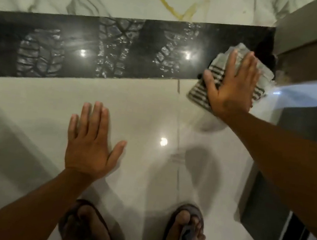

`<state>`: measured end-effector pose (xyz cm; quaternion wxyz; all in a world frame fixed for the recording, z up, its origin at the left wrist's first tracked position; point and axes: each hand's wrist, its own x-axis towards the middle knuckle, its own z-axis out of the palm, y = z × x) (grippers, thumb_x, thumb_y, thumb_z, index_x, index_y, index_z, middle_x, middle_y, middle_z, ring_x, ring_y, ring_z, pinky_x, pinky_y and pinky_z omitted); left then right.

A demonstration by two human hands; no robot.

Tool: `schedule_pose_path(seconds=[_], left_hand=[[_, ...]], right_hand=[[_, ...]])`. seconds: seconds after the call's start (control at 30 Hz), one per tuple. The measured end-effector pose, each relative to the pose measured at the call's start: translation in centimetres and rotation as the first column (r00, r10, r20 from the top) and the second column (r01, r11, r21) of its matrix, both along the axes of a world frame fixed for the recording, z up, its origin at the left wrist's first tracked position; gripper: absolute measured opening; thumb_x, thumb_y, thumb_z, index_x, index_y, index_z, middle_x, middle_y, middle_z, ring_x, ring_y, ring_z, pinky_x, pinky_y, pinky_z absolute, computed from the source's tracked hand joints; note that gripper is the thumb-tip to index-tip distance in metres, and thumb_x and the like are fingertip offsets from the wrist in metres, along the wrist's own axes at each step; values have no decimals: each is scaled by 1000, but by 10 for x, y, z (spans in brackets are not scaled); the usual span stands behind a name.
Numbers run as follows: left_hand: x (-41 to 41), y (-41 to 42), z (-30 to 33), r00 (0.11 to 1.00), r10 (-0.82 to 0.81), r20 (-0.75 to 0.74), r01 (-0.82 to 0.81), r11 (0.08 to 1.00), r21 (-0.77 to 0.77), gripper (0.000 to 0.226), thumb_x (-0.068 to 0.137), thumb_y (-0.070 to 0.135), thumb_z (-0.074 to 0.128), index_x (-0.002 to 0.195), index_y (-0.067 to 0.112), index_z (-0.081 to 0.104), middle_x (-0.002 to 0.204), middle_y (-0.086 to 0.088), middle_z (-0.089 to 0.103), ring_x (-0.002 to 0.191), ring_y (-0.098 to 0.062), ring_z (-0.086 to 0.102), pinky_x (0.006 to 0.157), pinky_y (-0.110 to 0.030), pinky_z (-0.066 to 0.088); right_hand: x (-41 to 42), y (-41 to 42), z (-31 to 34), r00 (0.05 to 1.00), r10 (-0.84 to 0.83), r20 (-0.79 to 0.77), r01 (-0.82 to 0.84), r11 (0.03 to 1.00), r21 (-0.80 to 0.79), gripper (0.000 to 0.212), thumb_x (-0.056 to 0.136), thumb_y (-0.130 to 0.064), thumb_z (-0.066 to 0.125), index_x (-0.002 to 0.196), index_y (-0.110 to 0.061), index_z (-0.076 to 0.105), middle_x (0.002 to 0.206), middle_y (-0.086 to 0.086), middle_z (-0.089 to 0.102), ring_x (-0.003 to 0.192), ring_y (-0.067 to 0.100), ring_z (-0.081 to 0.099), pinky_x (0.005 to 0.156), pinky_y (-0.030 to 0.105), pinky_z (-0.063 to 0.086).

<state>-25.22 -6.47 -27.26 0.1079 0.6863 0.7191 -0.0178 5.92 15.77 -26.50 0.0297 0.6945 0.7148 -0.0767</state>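
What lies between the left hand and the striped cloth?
In the head view, only bare glossy white tile lies between the left hand and the striped cloth, crossed by one grout line; no object.

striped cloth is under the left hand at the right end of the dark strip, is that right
Not quite: in the head view the striped cloth lies under the right hand, not the left. It does sit at the right end of the dark strip. The left hand holds nothing.

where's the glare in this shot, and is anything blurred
Head view: round light glare, two spots on the dark band, one on the white tile; the striped cloth under the right hand looks smeared by motion.
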Motion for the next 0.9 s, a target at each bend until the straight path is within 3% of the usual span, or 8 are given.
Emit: schedule_pose_path(seconds=[0.1, 0.27, 0.4, 0.6, 0.7, 0.77, 0.83, 0.9], left_hand=[[4, 4, -2, 999, 33, -3, -33, 999, -7, 94, 97, 65, 38, 165, 3, 20, 175, -19, 17, 163, -39, 11, 130, -59, 8], [3, 6, -2, 1000, 10, 17, -10, 999, 38, 91, 97, 62, 42, 164, 1, 26, 173, -19, 22, 161, -39, 17, 129, -58, 10], [-56, 4, -3, 987, 161, -11, -161, 987, 12, 93, 95, 64, 40, 165, 6, 23, 174, -19, 21, 162, -41, 15, 128, -60, 11], [-96, -10, -6, 999, 40, -20, -40, 999, 8, 97, 94, 67, 36, 166, 4, 17, 175, -20, 15, 163, -41, 10, 129, -60, 7], [-75, 13, -8, 1000, -15, -1, 15, 999, 37, 98, 94, 69, 35, 165, 5, 18, 175, -20, 16, 163, -40, 10, 129, -60, 8], [-79, 21, -7, 1000, -12, -4, 12, 999, 51, 97, 94, 69, 36, 165, 5, 19, 175, -19, 16, 163, -41, 11, 129, -59, 7], [-76, 18, -9, 1000, 2, 6, -3, 999, 47, 97, 94, 68, 37, 165, 5, 19, 175, -20, 17, 162, -41, 12, 129, -59, 7], [-81, 9, -9, 1000, 10, 10, -10, 998, 57, 97, 93, 66, 38, 166, 5, 20, 175, -20, 18, 162, -42, 14, 129, -58, 8]], right_hand=[[-75, 29, 2, 996, 30, -86, -29, 1000, 4, 97, 94, -86, 14, 165, -21, 6, 171, 24, 2, 159, 40, 0, 128, 61, 5], [-198, 30, -2, 906, 411, -101, -408, 911, 50, 98, 94, -82, 23, 165, -15, 14, 171, 25, 8, 159, 41, 5, 128, 58, 5], [-117, 4, 3, 766, 631, -123, -631, 774, 43, 85, 100, -73, 33, 165, -20, 18, 172, 19, 11, 160, 36, 7, 128, 58, 8], [-21, 15, 2, 992, 122, -28, -121, 992, 27, 83, 101, -74, 27, 164, -23, 14, 172, 15, 13, 159, 33, 11, 129, 56, 9], [-62, 31, 6, 938, -342, -63, 346, 934, 92, 88, 99, -73, 20, 165, -16, 10, 171, 22, 10, 159, 39, 8, 128, 59, 4], [-127, 36, 3, 902, -420, -102, 428, 902, 67, 90, 98, -71, 21, 165, -13, 9, 171, 24, 6, 159, 41, 6, 128, 58, 4], [-202, 33, 7, 968, -195, -156, 208, 975, 74, 88, 99, -70, 28, 165, -14, 12, 172, 22, 6, 158, 41, 7, 128, 57, 8], [-262, 11, 7, 946, 291, -143, -279, 955, 96, 83, 101, -67, 33, 164, -15, 20, 171, 21, 12, 158, 39, 9, 129, 54, 5]])
